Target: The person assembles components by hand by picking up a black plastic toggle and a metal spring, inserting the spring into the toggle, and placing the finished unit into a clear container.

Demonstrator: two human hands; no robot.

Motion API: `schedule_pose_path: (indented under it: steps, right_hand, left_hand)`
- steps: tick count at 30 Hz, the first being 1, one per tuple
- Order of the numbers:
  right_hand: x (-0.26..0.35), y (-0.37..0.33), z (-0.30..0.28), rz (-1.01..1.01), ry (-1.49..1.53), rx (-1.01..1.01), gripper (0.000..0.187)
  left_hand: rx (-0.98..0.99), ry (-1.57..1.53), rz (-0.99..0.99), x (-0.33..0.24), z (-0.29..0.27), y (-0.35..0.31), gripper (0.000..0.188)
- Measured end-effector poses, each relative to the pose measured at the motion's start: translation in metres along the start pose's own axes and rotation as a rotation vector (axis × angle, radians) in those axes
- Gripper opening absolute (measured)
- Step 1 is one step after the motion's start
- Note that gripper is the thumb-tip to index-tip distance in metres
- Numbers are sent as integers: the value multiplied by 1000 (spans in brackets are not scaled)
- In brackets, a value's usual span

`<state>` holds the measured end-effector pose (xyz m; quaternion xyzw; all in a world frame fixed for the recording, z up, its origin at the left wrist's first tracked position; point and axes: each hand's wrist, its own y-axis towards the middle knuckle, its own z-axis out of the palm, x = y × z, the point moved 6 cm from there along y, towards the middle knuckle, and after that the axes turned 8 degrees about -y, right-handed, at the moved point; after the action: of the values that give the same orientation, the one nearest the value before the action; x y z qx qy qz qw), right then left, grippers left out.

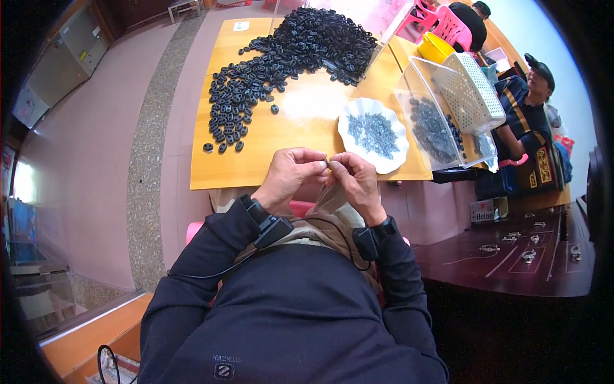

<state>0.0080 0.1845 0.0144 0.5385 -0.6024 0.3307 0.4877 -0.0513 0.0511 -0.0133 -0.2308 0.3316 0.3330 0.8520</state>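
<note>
Just past the table's near edge, my left hand [288,174] and my right hand [359,185] meet with fingertips pinched together. Between them is a small dark piece [329,162], mostly hidden by the fingers; each hand seems to grip one side of it. Close beyond my right hand stands a white scalloped plate [385,165] holding many small grey-clear pieces [372,133]. A big heap of black oval parts with two holes [320,41] covers the far side of the table. More of these black oval parts [229,115] spread toward the near left.
A clear plastic bin [409,86] with dark parts stands at the table's right, beside a white perforated basket [473,96]. Behind them are a yellow basin [436,47] and pink chairs [448,27]. Another person [527,112] sits at the right. The wooden table [300,131] ends near my wrists.
</note>
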Motion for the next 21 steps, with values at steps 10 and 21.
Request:
schedule_pose_path:
  steps: [10,21]
  right_hand:
    - [-2,0,-1,-66,-127,27,8]
    - [-3,2,1,11,46,52,9]
  left_hand:
    - [1,42,-14,2,-1,-1,15]
    - [62,79,31,2,-2,4,15]
